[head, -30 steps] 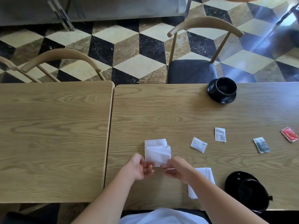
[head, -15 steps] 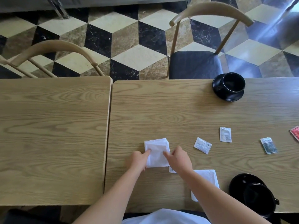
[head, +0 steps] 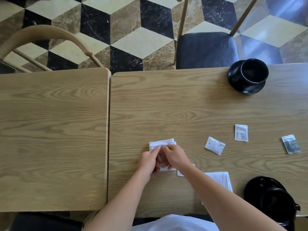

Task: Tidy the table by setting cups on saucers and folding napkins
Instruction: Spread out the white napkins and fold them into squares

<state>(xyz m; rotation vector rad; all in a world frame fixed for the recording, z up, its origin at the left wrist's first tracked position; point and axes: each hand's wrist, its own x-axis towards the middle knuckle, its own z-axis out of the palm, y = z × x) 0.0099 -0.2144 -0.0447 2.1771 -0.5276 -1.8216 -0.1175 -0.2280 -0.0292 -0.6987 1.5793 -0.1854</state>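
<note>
A small white napkin (head: pixel 162 142) lies folded on the right wooden table (head: pixel 183 105). My left hand (head: pixel 149 160) and my right hand (head: pixel 175 155) both rest on it, fingers pinching its near part, which they mostly hide. A second white napkin (head: pixel 220 178) lies under my right forearm. One black cup (head: pixel 254 71) stands on a black saucer (head: pixel 246 88) at the far right edge. Another black cup (head: pixel 276 203) sits on a black saucer (head: pixel 256 183) at the near right corner.
Three small sachets lie right of the napkin: a white one (head: pixel 215 145), another white one (head: pixel 241 132) and a grey one (head: pixel 290 144). A second wooden table (head: pixel 53 130) abuts on the left. Two wooden chairs (head: pixel 208 47) (head: pixel 45 35) stand beyond the tables.
The napkin went from held up off the table to lying flat. Both hands moved onto it and closer together, now covering its near half. The camera has tilted down and moved closer.
</note>
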